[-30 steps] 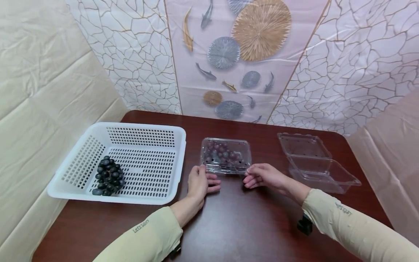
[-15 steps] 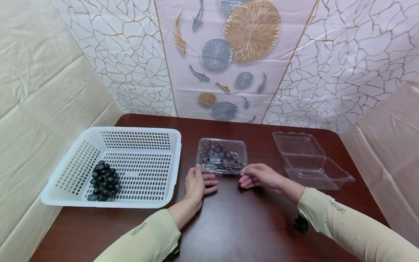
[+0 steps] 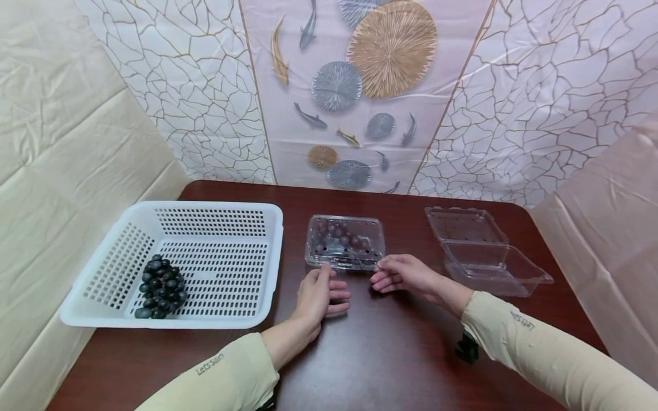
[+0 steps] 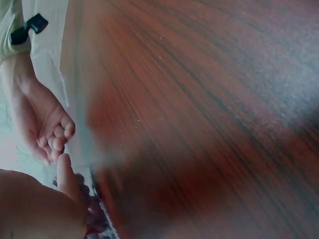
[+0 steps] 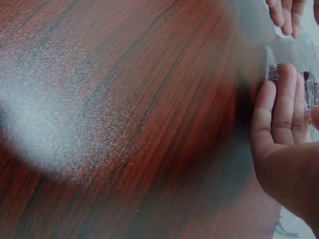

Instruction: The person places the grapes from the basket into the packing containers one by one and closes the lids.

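Note:
A lidded clear plastic clamshell box [image 3: 345,242] with dark red grapes [image 3: 341,233] inside lies in the middle of the table. My left hand [image 3: 320,297] is at its front edge, left of centre, thumb tip right at the rim and the other fingers loosely extended in front. My right hand [image 3: 406,275] pinches the front right corner between thumb and fingers. In the right wrist view, the right fingers [image 5: 283,107] lie along the front of the box. The left wrist view shows the left thumb [image 4: 66,174] beside the grapes, with the right hand beyond.
A white perforated basket [image 3: 226,322] stands on the left of the table, holding a bunch of black grapes [image 3: 161,288]. To the right, a second clear clamshell [image 3: 488,260] stands with its lid up. A patterned backdrop [image 3: 329,142] rises behind the table's far edge.
My left hand has moved right along the box's front edge, away from its left corner. My right hand stays at the right corner. The head view has shifted slightly.

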A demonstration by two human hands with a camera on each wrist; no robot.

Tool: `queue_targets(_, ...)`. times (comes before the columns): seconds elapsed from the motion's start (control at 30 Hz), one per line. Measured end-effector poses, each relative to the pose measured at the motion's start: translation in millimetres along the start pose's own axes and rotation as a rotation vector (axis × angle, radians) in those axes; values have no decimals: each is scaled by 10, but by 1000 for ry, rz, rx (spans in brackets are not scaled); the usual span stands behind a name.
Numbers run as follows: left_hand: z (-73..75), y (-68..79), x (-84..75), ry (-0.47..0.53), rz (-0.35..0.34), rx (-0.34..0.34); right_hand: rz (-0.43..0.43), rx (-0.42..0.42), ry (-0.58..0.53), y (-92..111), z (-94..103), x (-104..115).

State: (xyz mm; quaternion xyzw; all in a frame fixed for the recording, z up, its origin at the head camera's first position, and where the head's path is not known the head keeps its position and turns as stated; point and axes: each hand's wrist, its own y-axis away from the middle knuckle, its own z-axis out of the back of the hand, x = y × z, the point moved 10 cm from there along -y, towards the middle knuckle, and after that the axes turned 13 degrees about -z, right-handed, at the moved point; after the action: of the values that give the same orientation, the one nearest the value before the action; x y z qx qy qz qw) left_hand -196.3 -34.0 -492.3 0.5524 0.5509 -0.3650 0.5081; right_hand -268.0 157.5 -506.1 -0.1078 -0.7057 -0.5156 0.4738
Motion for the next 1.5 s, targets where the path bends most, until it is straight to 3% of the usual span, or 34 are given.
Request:
queue_targets(0.23,-176,129,-174,-69,-35,98,-27,-22,14,57,5,-28)
queue_targets(0.43,-275,187,-362,-108,-57,167,-41,29,152,279,-101,-72)
queue_targets(0.77,-438,179,-721,-208,-64,290,94,25,371,776,-20,360)
queue_targets(1.07,-464,41,-1007,-266,-29,388,101,-136,555,1145,383,701)
queue_targets(1.37,-409,-123,-1251,-323,-12,474,177,-523,1100,1532,952,905)
queue_targets(1.5,-358,-184,-1328,-341,-16,503,146,-578,1183,1642,1192,840)
